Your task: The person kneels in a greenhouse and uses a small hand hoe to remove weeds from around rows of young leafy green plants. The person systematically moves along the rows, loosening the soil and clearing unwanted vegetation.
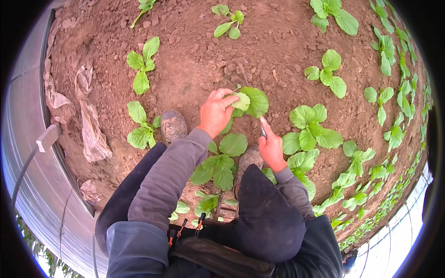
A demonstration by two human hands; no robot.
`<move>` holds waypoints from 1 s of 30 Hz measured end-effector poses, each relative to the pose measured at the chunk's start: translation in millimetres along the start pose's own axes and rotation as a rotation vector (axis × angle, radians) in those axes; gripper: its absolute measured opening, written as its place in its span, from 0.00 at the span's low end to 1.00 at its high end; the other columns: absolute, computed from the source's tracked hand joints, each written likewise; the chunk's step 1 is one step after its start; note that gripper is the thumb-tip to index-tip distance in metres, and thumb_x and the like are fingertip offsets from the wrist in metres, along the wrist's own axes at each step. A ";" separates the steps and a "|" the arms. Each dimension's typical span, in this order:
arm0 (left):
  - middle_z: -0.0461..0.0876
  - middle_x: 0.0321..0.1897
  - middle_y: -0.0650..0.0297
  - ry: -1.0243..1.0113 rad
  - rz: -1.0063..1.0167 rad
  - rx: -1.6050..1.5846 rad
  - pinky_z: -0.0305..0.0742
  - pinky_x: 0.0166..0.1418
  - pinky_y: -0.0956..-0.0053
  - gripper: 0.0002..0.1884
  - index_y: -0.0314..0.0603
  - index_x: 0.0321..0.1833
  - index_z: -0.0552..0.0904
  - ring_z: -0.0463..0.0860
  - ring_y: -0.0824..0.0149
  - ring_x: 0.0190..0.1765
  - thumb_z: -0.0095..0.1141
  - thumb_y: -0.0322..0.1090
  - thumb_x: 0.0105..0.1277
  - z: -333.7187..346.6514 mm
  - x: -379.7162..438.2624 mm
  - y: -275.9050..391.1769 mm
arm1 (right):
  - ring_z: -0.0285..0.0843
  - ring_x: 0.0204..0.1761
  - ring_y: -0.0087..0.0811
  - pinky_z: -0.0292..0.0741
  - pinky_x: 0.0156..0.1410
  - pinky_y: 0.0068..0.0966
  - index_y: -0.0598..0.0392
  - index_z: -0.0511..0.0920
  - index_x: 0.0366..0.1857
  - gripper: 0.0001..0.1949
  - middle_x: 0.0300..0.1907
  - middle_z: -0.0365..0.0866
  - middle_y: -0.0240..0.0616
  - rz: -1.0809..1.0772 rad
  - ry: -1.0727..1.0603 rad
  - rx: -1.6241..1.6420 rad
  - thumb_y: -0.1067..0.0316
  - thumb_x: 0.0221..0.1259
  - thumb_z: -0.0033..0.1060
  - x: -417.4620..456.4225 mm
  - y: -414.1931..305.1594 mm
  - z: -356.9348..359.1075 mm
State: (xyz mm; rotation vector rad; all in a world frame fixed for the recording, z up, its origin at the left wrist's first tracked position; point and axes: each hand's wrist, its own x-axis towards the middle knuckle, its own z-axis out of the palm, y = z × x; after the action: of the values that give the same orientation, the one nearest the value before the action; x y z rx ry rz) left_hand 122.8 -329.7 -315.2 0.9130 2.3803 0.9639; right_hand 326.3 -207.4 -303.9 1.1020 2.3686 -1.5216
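My left hand pinches a leaf of a young leafy green plant between thumb and fingers. A broad green leaf of what looks like the same plant lies just right of my fingertips. My right hand is closed around a small metal tool, mostly hidden in the fingers; its kind cannot be told. The right index finger points up to the lower edge of the broad leaf. Under my forearms, a leafy seedling grows between my shoes.
Rows of seedlings grow in reddish soil ahead and to the right. My muddy shoes stand close to plants. Crumpled plastic film lies at left, beside a plastic sheet wall and a block on a bent rod.
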 end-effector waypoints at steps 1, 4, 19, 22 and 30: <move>0.85 0.50 0.65 0.003 0.038 0.028 0.82 0.57 0.63 0.19 0.52 0.46 0.90 0.83 0.56 0.55 0.63 0.21 0.53 0.4 -2.2 -0.6 | 0.85 0.34 0.54 0.81 0.43 0.41 0.46 0.73 0.73 0.33 0.35 0.83 0.59 -0.058 0.048 -0.003 0.80 0.59 0.54 3.3 0.8 1.3; 0.85 0.53 0.63 0.007 0.140 0.095 0.82 0.58 0.63 0.22 0.51 0.47 0.90 0.83 0.54 0.56 0.61 0.19 0.51 0.5 -5.9 -3.1 | 0.86 0.36 0.55 0.82 0.43 0.41 0.51 0.75 0.71 0.31 0.37 0.83 0.61 -0.028 0.095 -0.048 0.80 0.59 0.55 26.0 -6.6 1.7; 0.85 0.50 0.63 0.035 0.287 0.170 0.82 0.55 0.60 0.21 0.49 0.46 0.89 0.83 0.54 0.55 0.62 0.20 0.48 -3.1 -15.2 -17.0 | 0.85 0.33 0.57 0.82 0.42 0.42 0.49 0.73 0.73 0.33 0.46 0.85 0.61 -0.077 0.114 -0.128 0.81 0.59 0.53 16.9 9.0 6.0; 0.85 0.50 0.65 0.057 0.292 0.164 0.81 0.53 0.60 0.18 0.50 0.46 0.89 0.82 0.56 0.56 0.64 0.24 0.51 -2.4 -15.9 -18.3 | 0.84 0.31 0.54 0.82 0.42 0.42 0.47 0.71 0.75 0.36 0.37 0.85 0.59 -0.112 0.116 -0.058 0.82 0.58 0.52 -20.5 19.4 6.5; 0.85 0.53 0.60 0.027 0.254 0.172 0.81 0.59 0.59 0.19 0.44 0.46 0.88 0.82 0.52 0.58 0.64 0.21 0.49 -7.4 -16.4 -9.0 | 0.87 0.31 0.46 0.81 0.40 0.34 0.47 0.70 0.76 0.36 0.49 0.86 0.59 -0.009 0.196 -0.143 0.80 0.59 0.51 9.7 2.0 -8.5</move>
State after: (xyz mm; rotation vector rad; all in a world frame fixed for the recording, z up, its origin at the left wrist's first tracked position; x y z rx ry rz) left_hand 126.2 -349.5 -314.7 1.3001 2.4398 0.8735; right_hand 322.9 -195.0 -305.7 1.2597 2.5649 -1.2759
